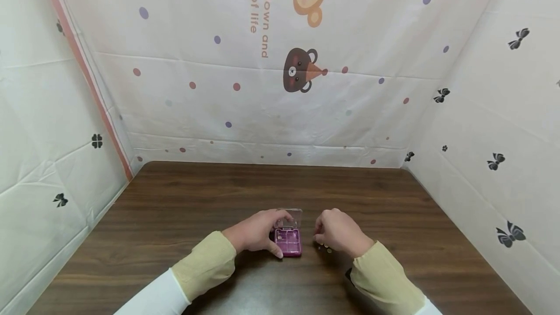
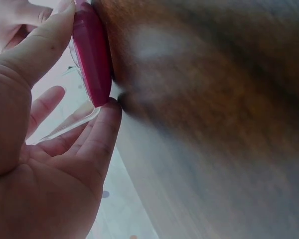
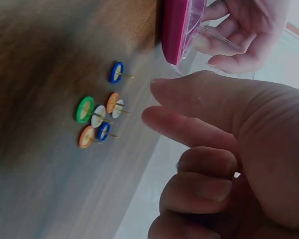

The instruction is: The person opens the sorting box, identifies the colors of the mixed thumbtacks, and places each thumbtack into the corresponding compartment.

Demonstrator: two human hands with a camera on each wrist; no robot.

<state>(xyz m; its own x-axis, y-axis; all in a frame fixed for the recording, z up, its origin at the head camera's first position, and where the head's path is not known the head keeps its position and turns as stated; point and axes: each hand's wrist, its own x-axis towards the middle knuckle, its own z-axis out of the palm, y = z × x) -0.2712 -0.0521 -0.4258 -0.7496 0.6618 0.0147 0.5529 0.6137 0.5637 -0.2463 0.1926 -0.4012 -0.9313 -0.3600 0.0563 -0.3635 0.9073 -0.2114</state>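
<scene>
A small magenta compartment box [image 1: 288, 243] lies on the table, its clear lid [image 1: 295, 216] raised at the far side. My left hand [image 1: 255, 231] holds the box from the left, the thumb at its near edge and fingers around the hinge and lid. In the upper left compartment is a small pale spot, too small to identify. Several thumbtacks lie points up in the right wrist view, among them a green thumbtack [image 3: 84, 109] and a blue thumbtack [image 3: 117, 72]. Over them hovers my right hand [image 1: 341, 232], thumb and forefinger extended and apart, the other fingers curled; nothing shows between the tips.
The brown wood-grain table [image 1: 210, 193] extends around both hands. White patterned sheets [image 1: 245, 106] hang behind it and along both sides. A dark object [image 1: 349, 276] shows beside the right cuff, partly hidden.
</scene>
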